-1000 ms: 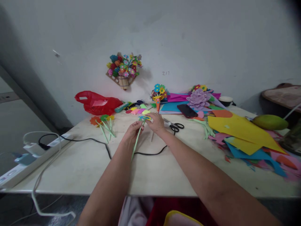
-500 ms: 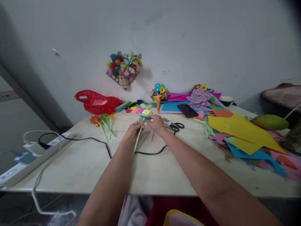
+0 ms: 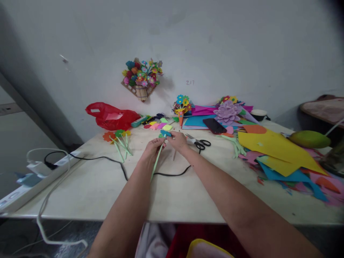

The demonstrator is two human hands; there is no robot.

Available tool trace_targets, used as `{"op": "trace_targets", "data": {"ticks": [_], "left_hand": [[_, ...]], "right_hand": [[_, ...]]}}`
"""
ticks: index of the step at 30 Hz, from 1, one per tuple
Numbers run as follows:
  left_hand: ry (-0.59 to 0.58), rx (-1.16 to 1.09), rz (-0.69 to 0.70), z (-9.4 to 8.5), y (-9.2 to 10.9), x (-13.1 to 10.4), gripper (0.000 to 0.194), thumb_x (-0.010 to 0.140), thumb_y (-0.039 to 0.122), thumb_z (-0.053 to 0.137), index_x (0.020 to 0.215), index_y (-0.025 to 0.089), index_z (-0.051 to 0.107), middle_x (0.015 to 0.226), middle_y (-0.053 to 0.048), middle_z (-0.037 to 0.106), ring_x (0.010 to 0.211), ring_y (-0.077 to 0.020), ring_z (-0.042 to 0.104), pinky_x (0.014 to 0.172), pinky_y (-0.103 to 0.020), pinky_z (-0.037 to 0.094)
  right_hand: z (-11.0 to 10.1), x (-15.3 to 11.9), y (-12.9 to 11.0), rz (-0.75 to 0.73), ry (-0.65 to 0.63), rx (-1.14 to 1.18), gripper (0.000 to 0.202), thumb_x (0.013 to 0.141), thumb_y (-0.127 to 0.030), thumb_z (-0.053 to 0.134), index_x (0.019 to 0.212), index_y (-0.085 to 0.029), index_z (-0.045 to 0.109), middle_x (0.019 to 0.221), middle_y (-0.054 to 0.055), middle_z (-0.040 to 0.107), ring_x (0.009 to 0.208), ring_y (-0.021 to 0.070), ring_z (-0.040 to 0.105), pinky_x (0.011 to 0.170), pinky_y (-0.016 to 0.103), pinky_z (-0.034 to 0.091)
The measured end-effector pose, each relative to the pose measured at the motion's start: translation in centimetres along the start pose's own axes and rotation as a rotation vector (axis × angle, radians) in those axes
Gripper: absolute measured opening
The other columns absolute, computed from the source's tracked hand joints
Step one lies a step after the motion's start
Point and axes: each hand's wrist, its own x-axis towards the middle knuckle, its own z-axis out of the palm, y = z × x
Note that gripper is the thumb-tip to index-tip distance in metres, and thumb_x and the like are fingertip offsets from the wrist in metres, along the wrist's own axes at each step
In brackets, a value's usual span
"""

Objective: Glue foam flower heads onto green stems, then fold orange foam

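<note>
My left hand (image 3: 155, 146) is closed on a thin pale green strip (image 3: 158, 159), like a flower stem, which slants down toward my left forearm. Pinched in my right hand (image 3: 176, 141) is a blue flower cut-out (image 3: 165, 133), held against the strip's upper end. A bit of green shows just beside the blue piece; what it belongs to I cannot make out. Left of my hands lie flowers with pale green stems, among them an orange flower (image 3: 108, 136). Black-handled scissors (image 3: 199, 143) rest to the right of my right hand.
A red plastic bag (image 3: 113, 116) and several coloured pieces (image 3: 162, 125) lie at the back. A phone (image 3: 214, 126), yellow sheets (image 3: 276, 145) and a green mango (image 3: 309, 139) are on the right. A black cable (image 3: 102, 158) crosses the table from a power strip (image 3: 32, 186).
The blue flower has tilted, so more of its face shows above my fingers. My right hand has shifted slightly; my left hand keeps its hold on the strip.
</note>
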Motion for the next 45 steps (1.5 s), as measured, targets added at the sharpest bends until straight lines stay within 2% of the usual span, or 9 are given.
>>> {"op": "trace_targets", "data": {"ticks": [6, 14, 19, 27, 33, 40, 45], "left_hand": [[0.013, 0.007, 0.031, -0.1, -0.2, 0.2, 0.032, 0.048, 0.033, 0.077, 0.062, 0.012, 0.058, 0.049, -0.001, 0.057, 0.039, -0.0047, 0.042, 0.037, -0.017, 0.026], [0.053, 0.027, 0.019, 0.2, -0.1, 0.1, 0.032, 0.045, 0.031, 0.078, 0.061, 0.012, 0.058, 0.049, -0.002, 0.058, 0.041, -0.0067, 0.045, 0.040, -0.019, 0.029], [0.052, 0.053, 0.024, 0.2, -0.1, 0.1, 0.032, 0.046, 0.032, 0.077, 0.060, 0.012, 0.057, 0.049, -0.002, 0.058, 0.040, -0.0066, 0.044, 0.039, -0.019, 0.029], [0.053, 0.081, 0.012, 0.2, -0.2, 0.2, 0.031, 0.045, 0.032, 0.077, 0.061, 0.012, 0.058, 0.047, -0.002, 0.059, 0.039, -0.0064, 0.044, 0.039, -0.019, 0.026], [0.047, 0.087, -0.002, 0.1, -0.3, 0.2, 0.029, 0.047, 0.030, 0.076, 0.061, 0.012, 0.059, 0.047, -0.003, 0.059, 0.038, -0.0065, 0.044, 0.037, -0.019, 0.023], [0.022, 0.091, 0.018, -0.2, -0.5, 0.4, 0.029, 0.048, 0.031, 0.076, 0.062, 0.012, 0.059, 0.048, -0.002, 0.058, 0.038, -0.0063, 0.043, 0.038, -0.019, 0.024], [0.018, 0.117, 0.029, -0.2, -0.5, 0.4, 0.029, 0.050, 0.033, 0.076, 0.061, 0.013, 0.058, 0.048, -0.001, 0.058, 0.037, -0.0051, 0.041, 0.037, -0.019, 0.022]], "right_hand": [[-0.1, -0.1, -0.4, 0.072, -0.043, 0.133, 0.017, 0.068, -0.025, 0.047, 0.061, -0.018, 0.061, 0.054, -0.003, 0.053, 0.059, 0.0118, 0.044, 0.054, 0.021, 0.031], [0.8, 0.3, 0.3, 0.122, -0.019, 0.357, 0.023, 0.064, -0.035, 0.047, 0.051, -0.017, 0.050, 0.047, -0.005, 0.037, 0.051, 0.0097, 0.035, 0.048, 0.022, 0.025], [1.3, 0.4, 0.8, 0.130, -0.011, 0.405, 0.024, 0.063, -0.037, 0.049, 0.050, -0.017, 0.048, 0.047, -0.005, 0.038, 0.051, 0.0094, 0.035, 0.049, 0.021, 0.027], [1.9, 0.7, 1.4, 0.135, -0.023, 0.424, 0.021, 0.062, -0.035, 0.050, 0.054, -0.016, 0.054, 0.049, -0.004, 0.045, 0.052, 0.0101, 0.040, 0.051, 0.022, 0.031], [1.7, 0.6, 1.3, 0.139, -0.017, 0.407, 0.020, 0.062, -0.034, 0.048, 0.054, -0.016, 0.053, 0.048, -0.005, 0.043, 0.051, 0.0101, 0.039, 0.050, 0.022, 0.030], [1.4, 0.5, 1.2, 0.154, -0.044, 0.527, 0.020, 0.060, -0.035, 0.050, 0.054, -0.016, 0.053, 0.049, -0.005, 0.044, 0.051, 0.0095, 0.039, 0.050, 0.022, 0.031], [1.5, 0.5, 1.3, 0.175, -0.030, 0.530, 0.023, 0.060, -0.037, 0.052, 0.052, -0.016, 0.051, 0.049, -0.005, 0.042, 0.050, 0.0090, 0.037, 0.049, 0.022, 0.030]]}}
